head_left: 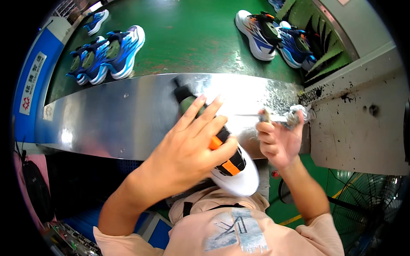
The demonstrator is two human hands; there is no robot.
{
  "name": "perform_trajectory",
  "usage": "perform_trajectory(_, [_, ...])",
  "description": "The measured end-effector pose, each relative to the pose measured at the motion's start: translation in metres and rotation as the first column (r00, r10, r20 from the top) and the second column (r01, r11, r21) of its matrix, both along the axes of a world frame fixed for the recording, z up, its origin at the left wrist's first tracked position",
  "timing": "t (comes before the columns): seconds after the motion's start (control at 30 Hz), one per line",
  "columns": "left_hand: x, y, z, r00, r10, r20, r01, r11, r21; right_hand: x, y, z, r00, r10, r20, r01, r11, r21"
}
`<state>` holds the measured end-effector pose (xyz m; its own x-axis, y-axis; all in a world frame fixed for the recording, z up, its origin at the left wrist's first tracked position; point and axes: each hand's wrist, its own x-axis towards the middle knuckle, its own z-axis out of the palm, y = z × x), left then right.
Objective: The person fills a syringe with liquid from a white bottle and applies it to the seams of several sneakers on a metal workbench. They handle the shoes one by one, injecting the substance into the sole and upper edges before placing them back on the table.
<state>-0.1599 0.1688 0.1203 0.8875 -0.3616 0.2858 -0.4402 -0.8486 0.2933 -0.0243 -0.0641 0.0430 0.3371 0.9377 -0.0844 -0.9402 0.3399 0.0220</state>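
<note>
A sneaker (243, 175) with a white sole and black, orange and green upper parts hangs over the near edge of the metal ledge. My left hand (188, 149) is wrapped over its upper, hiding much of it; motion blurs its edges. To the right, my right hand (279, 143) is closed on a thin rod-like tool (275, 117). Its slim tip points left toward the sneaker, apart from it. A crumpled whitish, grey-stained lump (299, 114) shows at the tool's other end, by my thumb; its exact kind is unclear.
Several blue-and-white sneakers (124, 53) stand on the green surface (188, 38) at far left, more sneakers (256, 36) at far right by green flaps (331, 55). A shiny metal ledge (98, 115) crosses in front. A pale metal panel (358, 115) and a fan (363, 205) are at right.
</note>
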Motion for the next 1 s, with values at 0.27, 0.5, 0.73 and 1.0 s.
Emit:
perform_trajectory(0.27, [-0.088,0.015,-0.047,0.901,0.221,0.374,-0.212,0.975,-0.064,-0.002,0.098,0.093,0.588,0.612,0.529,-0.34,0.781,-0.524])
perform_trajectory(0.5, [-0.108,-0.005,-0.061,0.9,0.341,0.272,-0.351,0.936,-0.013,-0.018,0.067,0.106,0.538,0.638,0.551,-0.28,0.752,-0.597])
perform_trajectory(0.73, [-0.118,-0.015,-0.072,0.848,0.433,0.306,-0.47,0.881,0.055,-0.012,0.044,0.121,0.529,0.74,0.415,-0.188,0.579,-0.793])
perform_trajectory(1.0, [-0.118,-0.018,-0.07,0.844,0.429,0.323,-0.479,0.873,0.09,-0.017,0.003,0.144,0.67,0.672,0.316,-0.167,0.552,-0.817])
